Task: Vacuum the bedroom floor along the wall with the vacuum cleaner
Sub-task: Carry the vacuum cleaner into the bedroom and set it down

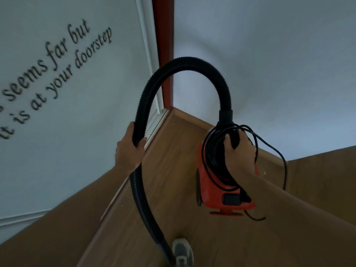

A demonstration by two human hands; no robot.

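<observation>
while hands (129, 151) (240, 151) grip hose (185, 61) and vacuum (212, 189), cord (285, 170) dangles.

Red vacuum cleaner (221, 182), carried upright.

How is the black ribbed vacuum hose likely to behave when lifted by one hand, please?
Probably floppy yet springy: the black ribbed plastic hose arches smoothly from the red vacuum cleaner body to the left hand, then droops below it. Its ridges likely resist slipping in that grip. It seems light, as one hand holds it up.
</observation>
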